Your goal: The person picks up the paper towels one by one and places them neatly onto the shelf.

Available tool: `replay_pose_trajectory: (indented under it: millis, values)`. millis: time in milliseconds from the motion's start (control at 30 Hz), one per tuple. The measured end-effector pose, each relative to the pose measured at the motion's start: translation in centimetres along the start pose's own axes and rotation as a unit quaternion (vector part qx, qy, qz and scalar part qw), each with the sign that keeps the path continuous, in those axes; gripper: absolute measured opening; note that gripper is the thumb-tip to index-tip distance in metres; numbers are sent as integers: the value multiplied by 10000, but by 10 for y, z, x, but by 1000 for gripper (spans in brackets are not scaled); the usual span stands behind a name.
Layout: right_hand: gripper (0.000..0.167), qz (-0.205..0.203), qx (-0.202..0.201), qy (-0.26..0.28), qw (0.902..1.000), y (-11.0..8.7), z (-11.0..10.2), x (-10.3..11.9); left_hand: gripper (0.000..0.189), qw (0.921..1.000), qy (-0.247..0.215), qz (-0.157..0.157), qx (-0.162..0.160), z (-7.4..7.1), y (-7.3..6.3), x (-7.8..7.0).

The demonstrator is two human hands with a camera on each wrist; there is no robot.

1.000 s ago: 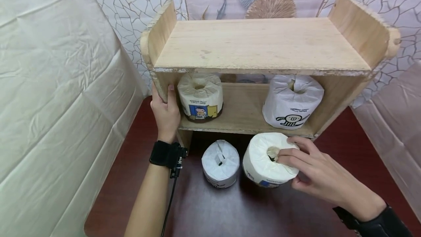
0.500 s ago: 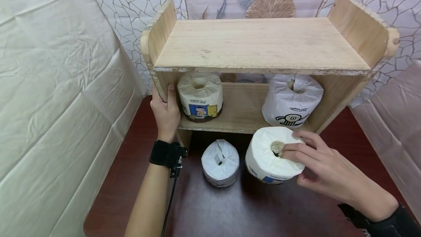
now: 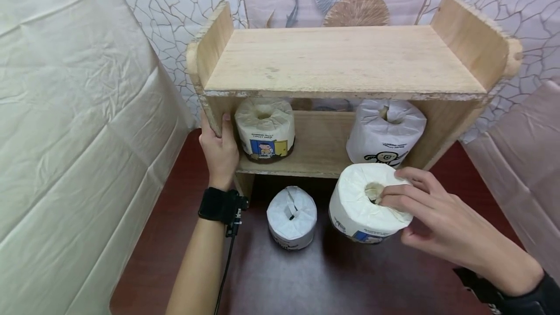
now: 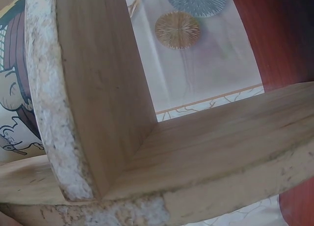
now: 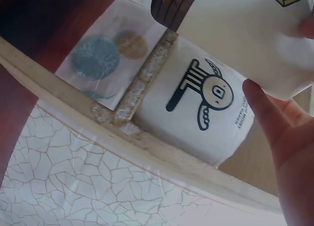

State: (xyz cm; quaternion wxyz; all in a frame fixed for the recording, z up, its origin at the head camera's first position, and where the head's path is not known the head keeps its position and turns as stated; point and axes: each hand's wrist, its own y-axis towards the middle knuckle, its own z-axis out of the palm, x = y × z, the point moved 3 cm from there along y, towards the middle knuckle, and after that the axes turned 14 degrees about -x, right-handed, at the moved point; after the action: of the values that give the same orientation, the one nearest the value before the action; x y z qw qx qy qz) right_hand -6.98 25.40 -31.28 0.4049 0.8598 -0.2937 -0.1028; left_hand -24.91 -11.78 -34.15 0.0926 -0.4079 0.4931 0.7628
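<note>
My left hand [image 3: 220, 152] grips the left side panel of a pale wooden shelf [image 3: 345, 57], its thumb on the inner face. In my right hand [image 3: 455, 220] is a toilet roll [image 3: 350, 203] in cream wrapping, with fingertips at its core hole and the thumb low on its side. The roll is raised and slightly tilted before the middle board's front edge. Behind it, a white toilet roll [image 3: 389, 130] with a cartoon figure stands on that board, its bottom hidden. In the right wrist view the thumb [image 5: 267, 110] presses the held roll [image 5: 235, 44].
Another cream toilet roll [image 3: 265, 130] stands at the middle board's left end. A white toilet roll [image 3: 292, 218] stands on the dark red table [image 3: 280, 281] below. Patterned cloth [image 3: 166, 8] hangs behind the shelf. A cable [image 3: 223, 276] runs from the left wrist strap.
My right hand has raised the held toilet roll and carried it slightly to the right, so it now covers the bottom of the roll behind. The left hand keeps its grip.
</note>
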Motion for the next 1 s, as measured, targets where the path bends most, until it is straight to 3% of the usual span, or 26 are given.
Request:
replay_pose_trajectory:
  millis: [267,1000]
  values:
    - [40,-17,-279,91,9996,7,-4,1,43,9997,-163,-183,30,3,0,0]
    - [38,-322,-252,282,9988,41,-25,5,43,9999,-113,-121,2,0,-1,0]
